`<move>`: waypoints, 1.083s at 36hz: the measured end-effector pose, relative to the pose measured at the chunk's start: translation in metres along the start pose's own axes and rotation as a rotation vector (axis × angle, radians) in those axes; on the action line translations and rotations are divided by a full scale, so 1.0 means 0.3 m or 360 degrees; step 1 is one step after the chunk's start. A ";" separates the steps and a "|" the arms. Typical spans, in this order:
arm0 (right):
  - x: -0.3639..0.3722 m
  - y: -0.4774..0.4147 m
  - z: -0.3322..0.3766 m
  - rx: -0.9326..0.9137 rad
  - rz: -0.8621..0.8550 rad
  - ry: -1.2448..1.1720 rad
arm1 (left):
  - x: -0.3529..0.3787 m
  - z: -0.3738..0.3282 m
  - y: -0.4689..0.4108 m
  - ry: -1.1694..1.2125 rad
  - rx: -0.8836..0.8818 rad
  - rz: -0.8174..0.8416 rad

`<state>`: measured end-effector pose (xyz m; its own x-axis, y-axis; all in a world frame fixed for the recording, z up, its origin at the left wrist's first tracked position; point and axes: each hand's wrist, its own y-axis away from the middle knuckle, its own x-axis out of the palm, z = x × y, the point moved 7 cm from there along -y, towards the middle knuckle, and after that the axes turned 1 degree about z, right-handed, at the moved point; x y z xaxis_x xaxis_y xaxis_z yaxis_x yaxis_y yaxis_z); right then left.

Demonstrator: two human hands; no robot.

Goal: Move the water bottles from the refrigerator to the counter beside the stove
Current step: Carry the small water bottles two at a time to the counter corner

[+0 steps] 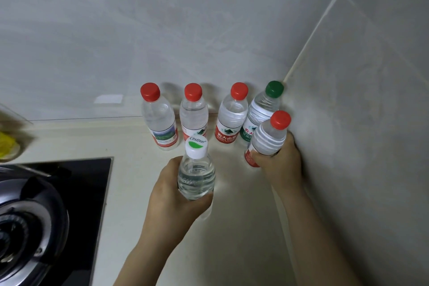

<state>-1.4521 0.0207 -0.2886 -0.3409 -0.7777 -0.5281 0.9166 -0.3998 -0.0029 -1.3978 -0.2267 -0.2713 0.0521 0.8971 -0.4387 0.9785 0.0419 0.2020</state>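
Your left hand (171, 195) grips the white-capped bottle (196, 176) and your right hand (279, 165) grips a red-capped bottle (270, 139), both low over the counter (232, 239) beside the stove (97, 183); a row of bottles (193, 114) stands at the back wall. Your right hand is tight against the side wall (359, 146), and its tilted bottle is just beside the green-capped bottle (264, 104); a careless set-down could topple the row. Open room lies between your hands, in front of the row; the stove edge bounds it on the left.
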 end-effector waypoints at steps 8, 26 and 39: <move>0.002 0.006 -0.027 0.0148 -0.0041 0.0047 | 0.012 -0.002 0.006 -0.0005 0.0008 0.0027; -0.020 0.104 -0.033 0.0336 -0.0144 0.0028 | 0.002 -0.006 0.023 -0.0059 0.0065 0.0026; -0.084 0.283 -0.043 0.0086 0.0503 0.0673 | 0.066 -0.085 -0.037 -0.0042 0.0205 0.0102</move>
<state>-1.3629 0.0127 -0.2865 0.0747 -0.6051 -0.7926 0.9451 -0.2105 0.2498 -1.4126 -0.1982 -0.2600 0.1189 0.8843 -0.4515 0.9904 -0.0735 0.1169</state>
